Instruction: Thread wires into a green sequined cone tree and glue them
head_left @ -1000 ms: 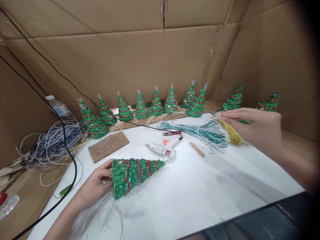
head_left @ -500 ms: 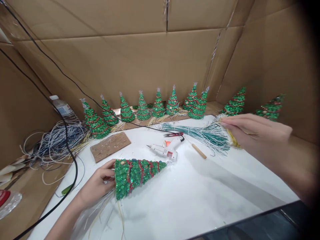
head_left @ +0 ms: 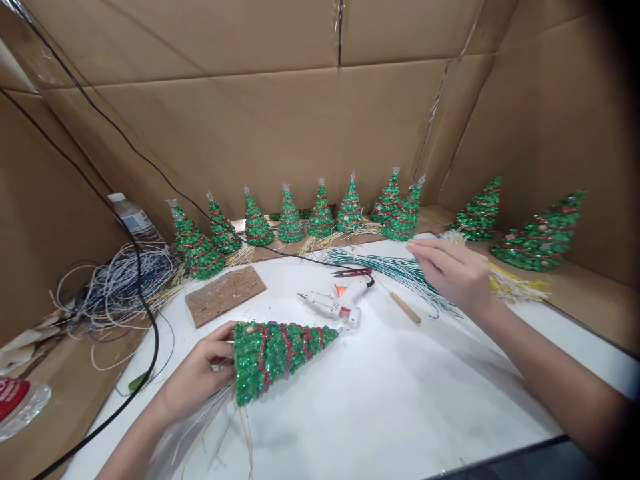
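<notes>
My left hand (head_left: 205, 370) is closed around the base of a green beaded Christmas tree (head_left: 283, 357) with red garlands, which lies on its side, its tip pointing right. Loose white and yellow wires (head_left: 245, 433) trail from under that base. Over the green and white wire bundle (head_left: 385, 267), my right hand (head_left: 453, 273) is raised with its fingers pinched together; what they hold, if anything, is too small to make out. A white glue gun (head_left: 335, 305) lies just beyond the tree's tip, with red-handled snips (head_left: 353, 272) behind it and a wooden-handled awl (head_left: 404, 307) to its right.
Several finished trees (head_left: 291, 217) stand along the cardboard wall. A brown board (head_left: 225, 293) lies left of the glue gun. Tangled wire (head_left: 117, 280) and a bottle (head_left: 133, 217) are at the left. A black cable (head_left: 145, 300) crosses the left side. Yellow wires (head_left: 520, 285) lie at right.
My right hand has moved left from beside the white and yellow wires, uncovering the trees at the far right. My left hand keeps its hold on the tree, and the view has shifted slightly.
</notes>
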Demonstrator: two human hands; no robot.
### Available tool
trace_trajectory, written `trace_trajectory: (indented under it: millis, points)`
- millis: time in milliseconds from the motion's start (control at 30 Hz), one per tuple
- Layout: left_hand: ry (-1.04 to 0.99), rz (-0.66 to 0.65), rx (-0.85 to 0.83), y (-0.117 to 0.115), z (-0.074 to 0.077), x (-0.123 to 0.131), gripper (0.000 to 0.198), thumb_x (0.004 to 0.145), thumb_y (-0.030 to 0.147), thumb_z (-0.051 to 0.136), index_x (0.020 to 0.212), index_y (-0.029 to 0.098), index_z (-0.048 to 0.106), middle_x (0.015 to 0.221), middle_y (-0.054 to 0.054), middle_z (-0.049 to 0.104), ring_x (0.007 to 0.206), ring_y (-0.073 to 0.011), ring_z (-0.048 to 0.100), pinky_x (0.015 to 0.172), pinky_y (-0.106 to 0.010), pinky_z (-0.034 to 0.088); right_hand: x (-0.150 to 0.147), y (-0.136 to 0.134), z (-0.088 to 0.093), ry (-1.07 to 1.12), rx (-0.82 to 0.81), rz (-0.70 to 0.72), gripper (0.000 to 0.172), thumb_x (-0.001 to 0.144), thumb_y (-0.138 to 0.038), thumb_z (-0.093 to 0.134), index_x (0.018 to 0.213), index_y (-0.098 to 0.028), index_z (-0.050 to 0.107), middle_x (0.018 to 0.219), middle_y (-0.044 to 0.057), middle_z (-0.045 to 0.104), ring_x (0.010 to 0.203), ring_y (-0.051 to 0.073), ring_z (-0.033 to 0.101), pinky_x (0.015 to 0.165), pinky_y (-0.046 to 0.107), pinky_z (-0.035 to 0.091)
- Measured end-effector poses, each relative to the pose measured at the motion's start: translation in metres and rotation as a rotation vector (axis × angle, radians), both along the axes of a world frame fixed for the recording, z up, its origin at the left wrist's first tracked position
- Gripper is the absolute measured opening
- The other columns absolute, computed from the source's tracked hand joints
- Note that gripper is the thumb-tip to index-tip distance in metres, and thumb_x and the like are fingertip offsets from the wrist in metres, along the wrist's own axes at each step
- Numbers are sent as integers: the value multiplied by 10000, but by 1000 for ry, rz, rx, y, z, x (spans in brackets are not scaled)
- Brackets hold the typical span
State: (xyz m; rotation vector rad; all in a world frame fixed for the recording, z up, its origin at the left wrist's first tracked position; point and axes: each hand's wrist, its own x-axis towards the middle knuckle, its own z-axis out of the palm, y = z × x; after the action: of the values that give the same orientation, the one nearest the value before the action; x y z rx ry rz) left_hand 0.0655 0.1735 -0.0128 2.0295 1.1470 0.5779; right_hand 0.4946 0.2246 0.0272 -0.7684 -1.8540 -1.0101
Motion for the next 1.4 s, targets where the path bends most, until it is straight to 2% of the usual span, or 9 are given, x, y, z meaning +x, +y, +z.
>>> trace_trajectory:
  millis: [133, 300, 400, 533, 733, 1100, 1267, 1400]
  points:
    - [-11, 3, -13, 0, 0, 0, 242, 730, 27, 526, 696, 177, 713, 1192, -68, 514, 1083, -219, 507, 793, -234, 502, -4, 0, -13, 42, -52, 27, 128, 856, -89, 604, 910, -194, 654, 939, 14, 671, 793, 130, 663, 734, 219, 567]
    - [3, 2, 7, 2, -1, 0, 220, 768, 71, 547, 718, 186, 728, 1156, -73, 543, 1055, -214, 527, 787, -232, 500, -6, 0, -19, 65, -76, 100, 205, 842, -77, 617, 969, -230, 669, 957, -6, 671, 795, 130, 667, 740, 228, 580]
    - [23, -11, 23, 3, -2, 0, 243, 767, 57, 540, 744, 197, 737, 1140, -72, 556, 1037, -207, 536, 789, -234, 495, -7, 1, -21, 73, -80, 115, 194, 837, -79, 628, 956, -227, 668, 941, -10, 674, 783, 126, 668, 730, 221, 583]
    - [44, -26, 42, 4, -6, -2, 237, 781, 74, 554, 766, 218, 742, 1171, -66, 541, 1034, -207, 531, 814, -254, 486, -9, -2, -21, 80, -114, 72, 117, 877, -115, 589, 893, -209, 657, 904, -5, 678, 753, 121, 668, 705, 220, 584]
    - [49, -33, 114, 7, -10, -6, 196, 801, 131, 595, 768, 252, 746, 1106, -51, 559, 1049, -203, 521, 915, -288, 452, -10, -3, -20, 74, -141, 55, 114, 893, -125, 555, 856, -198, 634, 870, 3, 676, 739, 112, 661, 678, 201, 565]
    - [45, -56, 86, 9, -14, -11, 133, 793, 155, 641, 809, 233, 748, 1223, -62, 539, 1090, -235, 508, 764, -242, 507, -10, -7, -19, 109, -164, 45, 127, 895, -130, 545, 831, -199, 630, 860, -7, 674, 734, 110, 655, 643, 196, 532]
    - [62, -59, 138, 9, -10, -11, 60, 763, 200, 694, 762, 225, 748, 1174, -62, 589, 1080, -243, 538, 864, -291, 497, -11, -6, -17, 127, -141, 57, 113, 889, -129, 560, 826, -189, 632, 851, 3, 674, 722, 113, 654, 629, 194, 527]
    - [83, -80, 140, 9, -7, -11, 70, 777, 231, 683, 793, 233, 752, 1234, -64, 580, 1120, -256, 537, 927, -312, 472, -10, -5, -17, 121, -119, 97, 86, 853, -96, 603, 830, -176, 625, 833, 12, 671, 714, 121, 651, 610, 197, 510]
